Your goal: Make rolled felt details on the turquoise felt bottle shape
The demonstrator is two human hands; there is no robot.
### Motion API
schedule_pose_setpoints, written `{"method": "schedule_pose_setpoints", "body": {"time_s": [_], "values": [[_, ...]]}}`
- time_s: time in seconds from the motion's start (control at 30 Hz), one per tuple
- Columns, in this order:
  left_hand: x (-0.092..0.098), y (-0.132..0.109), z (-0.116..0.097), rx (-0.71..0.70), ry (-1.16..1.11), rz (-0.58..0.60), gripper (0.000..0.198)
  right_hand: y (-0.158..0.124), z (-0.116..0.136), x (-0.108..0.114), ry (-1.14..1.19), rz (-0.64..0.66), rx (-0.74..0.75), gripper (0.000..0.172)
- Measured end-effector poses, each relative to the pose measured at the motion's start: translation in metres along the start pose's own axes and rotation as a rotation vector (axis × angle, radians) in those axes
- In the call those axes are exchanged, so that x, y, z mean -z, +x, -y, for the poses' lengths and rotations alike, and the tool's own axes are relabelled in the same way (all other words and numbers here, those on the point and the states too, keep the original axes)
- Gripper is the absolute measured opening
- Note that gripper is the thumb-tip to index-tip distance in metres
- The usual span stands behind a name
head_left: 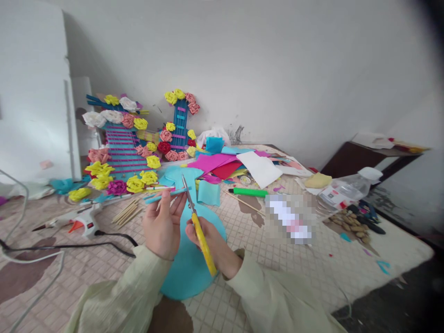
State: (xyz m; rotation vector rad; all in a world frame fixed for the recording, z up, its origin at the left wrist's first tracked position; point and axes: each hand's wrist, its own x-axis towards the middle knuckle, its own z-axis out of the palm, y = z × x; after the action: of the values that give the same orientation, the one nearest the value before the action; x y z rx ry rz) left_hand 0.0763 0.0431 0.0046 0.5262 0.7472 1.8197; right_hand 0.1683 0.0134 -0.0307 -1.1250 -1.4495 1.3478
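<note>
My left hand point(163, 226) pinches a thin blue paper-wrapped stick point(156, 199) between thumb and fingers, the stick pointing left and right. My right hand point(215, 243) is closed on pliers-like scissors with yellow handles point(204, 245). Their metal blades point up and lie across the stick's right end, close to the left fingertips. Below both hands lies a blue guitar-shaped sheet point(190, 277), its round part partly covered by the hands and its upper part reaching toward the paper pile.
A glue gun point(86, 221) with cables and bamboo sticks point(126, 212) lie at left. Flower-decorated pieces point(126, 148) lean on the wall. Coloured papers point(215, 164), a green marker point(249, 192), a plastic bottle point(347, 189) and peanuts point(350, 224) are farther right.
</note>
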Motion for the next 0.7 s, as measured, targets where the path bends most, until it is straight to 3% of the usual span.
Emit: {"method": "schedule_pose_setpoints", "body": {"time_s": [0.37,0.7], "values": [[-0.0003,0.0002,0.0005,-0.005,0.009,-0.021,0.014,0.0000,-0.0015,0.0008,0.031,0.013,0.006,0.033],[0.0007,0.0016,0.0013,0.008,0.010,-0.030,0.013,-0.0008,0.0012,-0.0005,0.017,-0.007,-0.014,0.040]]}}
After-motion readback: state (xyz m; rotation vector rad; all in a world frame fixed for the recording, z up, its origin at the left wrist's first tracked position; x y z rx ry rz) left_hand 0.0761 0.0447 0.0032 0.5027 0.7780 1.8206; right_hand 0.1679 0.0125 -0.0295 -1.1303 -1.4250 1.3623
